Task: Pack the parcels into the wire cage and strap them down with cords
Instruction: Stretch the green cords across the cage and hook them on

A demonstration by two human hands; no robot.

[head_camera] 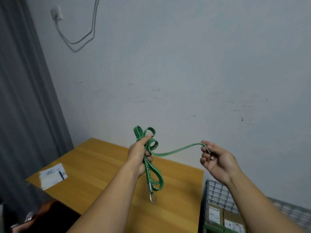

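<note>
Both forearms reach up from six o'clock over the wooden table (pixel 104 165), with the wire cage (pixel 218 192) at five o'clock holding labelled parcels (pixel 214 214). At centre, the left hand (pixel 139 153) clenches a bundle of green cord (pixel 151 165), whose metal hook (pixel 152 195) dangles below. Toward three o'clock, the right hand (pixel 217 160) pinches a strand of it.

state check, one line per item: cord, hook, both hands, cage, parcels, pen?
green cord: partly uncoiled, loops bunched in left hand, one strand pulled out to right hand
metal hook: dangling free, unattached
left hand: shut on the loops
right hand: pinching the strand
wire cage: unstrapped
parcels: inside cage
pen: lying on paper
</note>
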